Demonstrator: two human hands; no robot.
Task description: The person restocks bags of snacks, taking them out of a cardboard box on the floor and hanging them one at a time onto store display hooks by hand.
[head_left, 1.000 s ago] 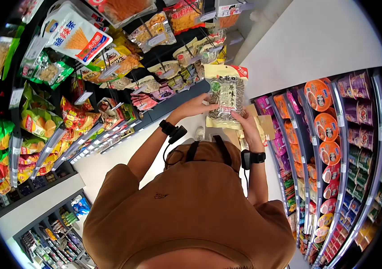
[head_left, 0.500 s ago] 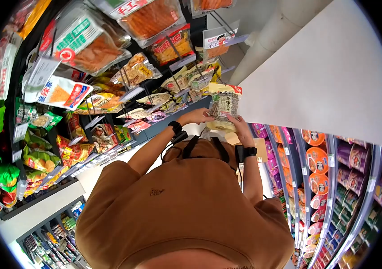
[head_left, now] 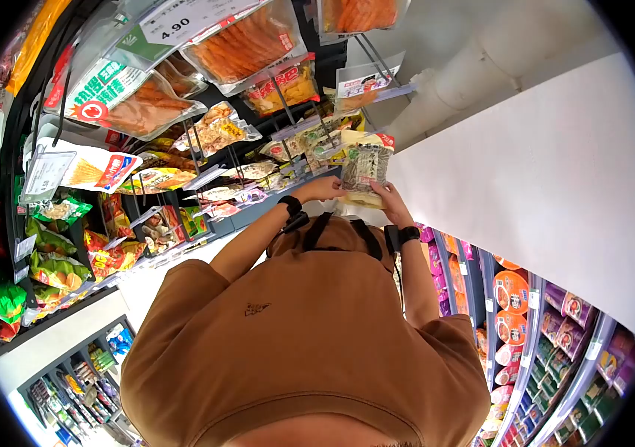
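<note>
A clear and cream packet of striped seeds (head_left: 366, 165) with a red corner is held upright in front of me at the upper middle. My left hand (head_left: 323, 188) grips its lower left edge, and my right hand (head_left: 392, 201) grips its lower right edge. Just left of the packet, bagged snacks (head_left: 291, 145) hang on metal hooks. A dark band with a small device is on each wrist. The fingertips behind the packet are hidden.
Hanging snack packs (head_left: 243, 45) and price tags (head_left: 46, 175) fill the rack at left. Shelves of orange noodle tubs (head_left: 511, 292) stand at lower right, below a large white panel (head_left: 526, 171). A pale pipe (head_left: 466, 74) runs behind.
Both hands have raised the packet closer to the hanging snacks. The view has tilted upward, showing more of the upper rack and white panel and less of the right shelves.
</note>
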